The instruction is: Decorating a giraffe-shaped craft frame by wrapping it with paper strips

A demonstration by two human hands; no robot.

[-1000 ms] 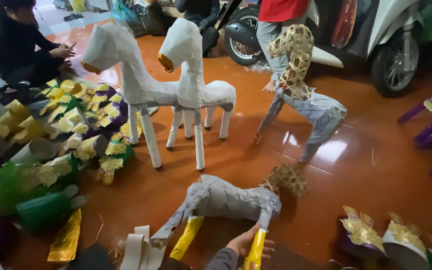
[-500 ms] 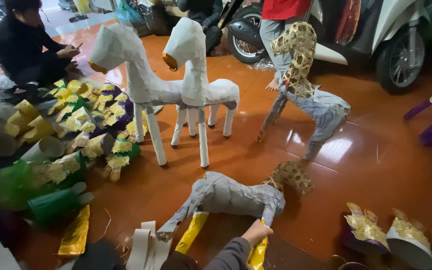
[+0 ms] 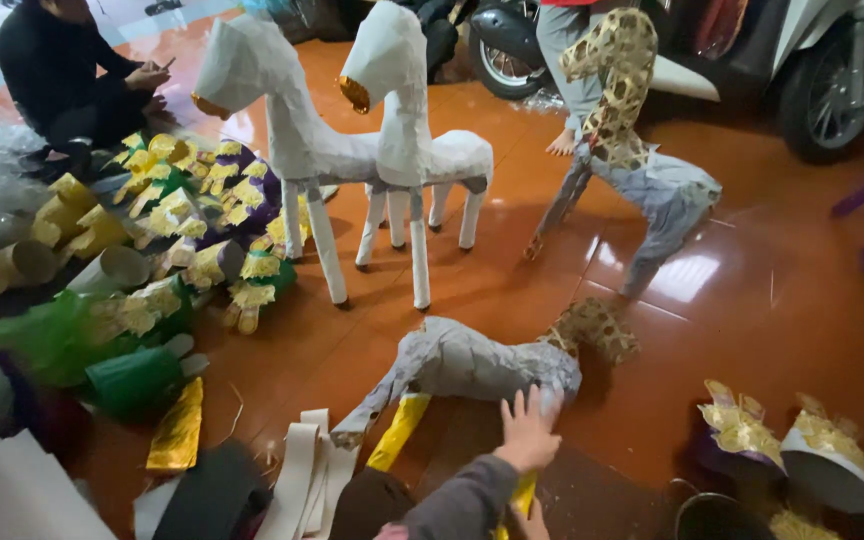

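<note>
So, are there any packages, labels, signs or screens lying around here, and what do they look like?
No labels, signs or packages that I can make out.
Possible screen: a small dark object in the hands of the person seated at the top left; too small to tell.
Nearest to the right hand: a grey papier-mache horse figure lying on the orange floor, with a yellow leg.

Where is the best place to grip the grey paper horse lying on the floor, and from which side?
Probably the grey paper horse is best gripped around its thick body, from above on the near side: it lies flat, legs stretched left, and the person's hand touches it there.
</note>
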